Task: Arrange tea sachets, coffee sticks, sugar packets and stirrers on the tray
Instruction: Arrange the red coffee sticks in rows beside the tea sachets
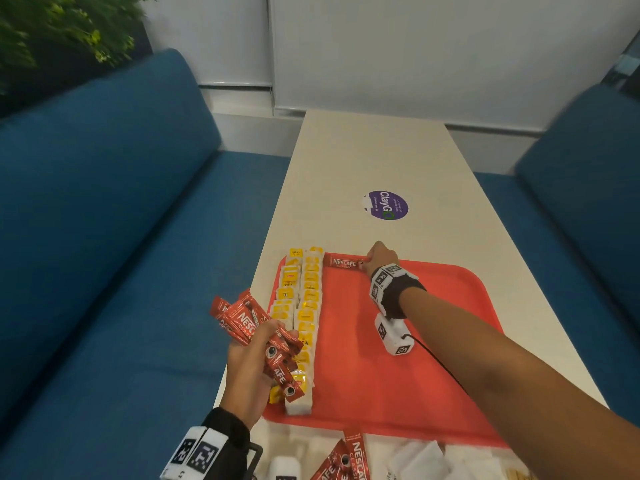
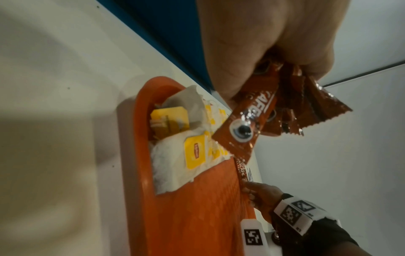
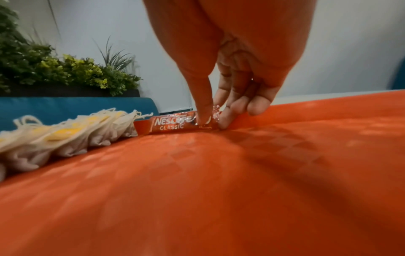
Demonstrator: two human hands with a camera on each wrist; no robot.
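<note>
"nescafé classic" on coffee stick point(image 1: 343, 262), "claygo" on purple table sticker point(image 1: 386, 205)

The tray point(image 1: 398, 358) is red-orange with a faint checked texture. The tea bags point(image 1: 304, 306) are white with yellow tags. The coffee sticks point(image 1: 249, 323) are red with white lettering. The table point(image 1: 374, 161) is cream and bears a purple round sticker point(image 1: 387, 205). The sofas point(image 1: 104, 220) are blue; the plant point(image 1: 52, 29) is green.
</note>
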